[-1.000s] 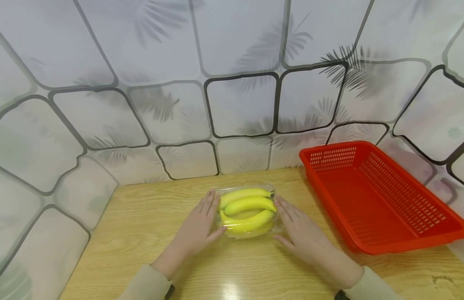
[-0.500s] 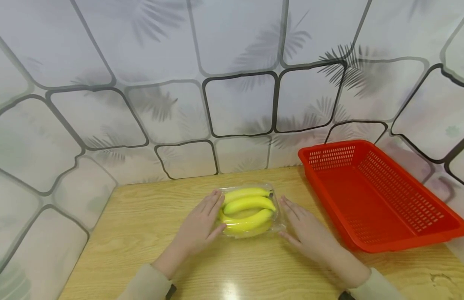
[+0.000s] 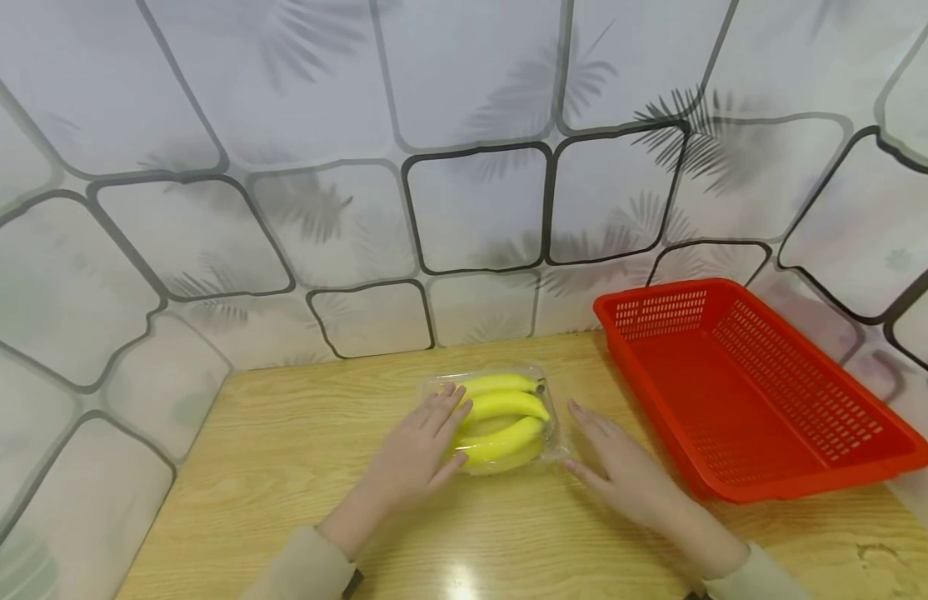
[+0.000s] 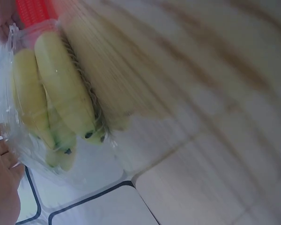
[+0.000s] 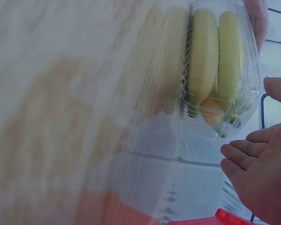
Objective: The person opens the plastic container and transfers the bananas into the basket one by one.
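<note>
Several yellow bananas (image 3: 506, 406) lie inside a clear plastic clamshell box (image 3: 556, 433) on the wooden table. My left hand (image 3: 413, 450) reaches over the left end of the box with its fingers extended and covers part of the bananas. To the right of the box is my right hand (image 3: 625, 471), fingers straight and holding nothing. In the right wrist view a gap shows between that hand (image 5: 262, 164) and the box (image 5: 254, 70). The left wrist view has my left hand (image 4: 3, 187) at its edge, close to the box. Whether the left fingers press the lid cannot be told.
A red plastic basket (image 3: 659, 408) with slotted sides stands on the right of the table (image 3: 284, 467), near the right hand and forearm. Behind the table rises a wall (image 3: 479, 208) with a pattern of rounded blocks and leaves.
My left hand has slid rightward over the left end of the box. My right hand has drawn away from the box's right end. The box stays about where it was.
</note>
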Motion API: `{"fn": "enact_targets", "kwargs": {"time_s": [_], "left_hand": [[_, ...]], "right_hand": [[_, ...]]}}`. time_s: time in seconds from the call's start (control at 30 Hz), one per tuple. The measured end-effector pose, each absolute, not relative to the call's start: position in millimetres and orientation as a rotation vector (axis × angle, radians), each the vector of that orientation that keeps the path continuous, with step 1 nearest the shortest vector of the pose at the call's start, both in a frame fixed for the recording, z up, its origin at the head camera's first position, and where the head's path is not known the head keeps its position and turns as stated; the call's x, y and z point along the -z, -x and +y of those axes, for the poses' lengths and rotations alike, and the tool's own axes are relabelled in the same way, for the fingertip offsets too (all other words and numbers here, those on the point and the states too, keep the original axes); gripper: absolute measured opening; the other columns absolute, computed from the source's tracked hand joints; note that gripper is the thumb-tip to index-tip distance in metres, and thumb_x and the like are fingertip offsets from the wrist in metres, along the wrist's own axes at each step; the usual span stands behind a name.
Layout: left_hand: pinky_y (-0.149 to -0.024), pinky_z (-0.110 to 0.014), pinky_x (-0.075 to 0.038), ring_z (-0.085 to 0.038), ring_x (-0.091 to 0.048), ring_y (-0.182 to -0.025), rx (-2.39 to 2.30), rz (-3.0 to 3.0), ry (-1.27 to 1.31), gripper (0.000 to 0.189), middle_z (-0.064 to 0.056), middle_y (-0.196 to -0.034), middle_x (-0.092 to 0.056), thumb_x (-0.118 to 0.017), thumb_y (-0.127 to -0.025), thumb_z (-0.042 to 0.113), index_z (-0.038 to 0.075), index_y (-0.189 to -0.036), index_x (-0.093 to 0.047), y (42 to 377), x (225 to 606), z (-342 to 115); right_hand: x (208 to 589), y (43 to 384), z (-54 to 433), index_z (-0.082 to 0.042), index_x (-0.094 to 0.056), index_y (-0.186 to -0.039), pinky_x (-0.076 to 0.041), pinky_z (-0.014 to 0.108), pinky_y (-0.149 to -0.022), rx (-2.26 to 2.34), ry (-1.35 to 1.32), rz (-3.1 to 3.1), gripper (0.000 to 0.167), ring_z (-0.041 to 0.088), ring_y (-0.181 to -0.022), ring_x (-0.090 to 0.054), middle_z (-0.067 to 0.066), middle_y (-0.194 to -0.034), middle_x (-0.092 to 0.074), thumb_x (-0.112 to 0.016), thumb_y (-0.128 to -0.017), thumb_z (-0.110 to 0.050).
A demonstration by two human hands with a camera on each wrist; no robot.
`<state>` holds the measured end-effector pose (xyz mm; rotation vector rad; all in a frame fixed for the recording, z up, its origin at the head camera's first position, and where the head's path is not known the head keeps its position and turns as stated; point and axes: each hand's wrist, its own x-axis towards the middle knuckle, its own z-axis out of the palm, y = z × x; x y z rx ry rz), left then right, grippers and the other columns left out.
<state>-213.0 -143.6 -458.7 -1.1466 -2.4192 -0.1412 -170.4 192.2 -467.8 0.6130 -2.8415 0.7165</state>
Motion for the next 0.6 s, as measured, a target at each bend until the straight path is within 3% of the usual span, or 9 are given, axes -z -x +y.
{"fn": "enact_targets", "kwargs": {"time_s": [0.3,0.6], "left_hand": [[-0.127,-0.046,-0.042,-0.034,-0.047,-0.153,0.092,-2.365,1.216,0.063,-0.020,-0.163,-0.049,-0.054,-0.107,0.041,0.000,-0.155,-0.048,212,457,-129],[-0.126,-0.043,-0.044,-0.032,-0.053,-0.149,0.059,-2.267,1.264,0.066,-0.018,-0.157,-0.056,-0.070,-0.098,0.037,0.001,-0.151,-0.053,214,455,-107]], "right_hand": [[476,168,197,-0.005,-0.037,-0.164,-0.041,0.071,-0.119,-0.949,-0.523,-2.879,0.071,0.048,-0.148,-0.047,0.023,-0.162,-0.049,-0.066,-0.106,-0.035],[480,167,199,0.001,-0.044,-0.158,-0.048,0.066,-0.114,-1.118,-0.551,-2.798,0.063,0.044,-0.139,-0.059,0.020,-0.153,-0.060,-0.067,-0.106,-0.025]]}}
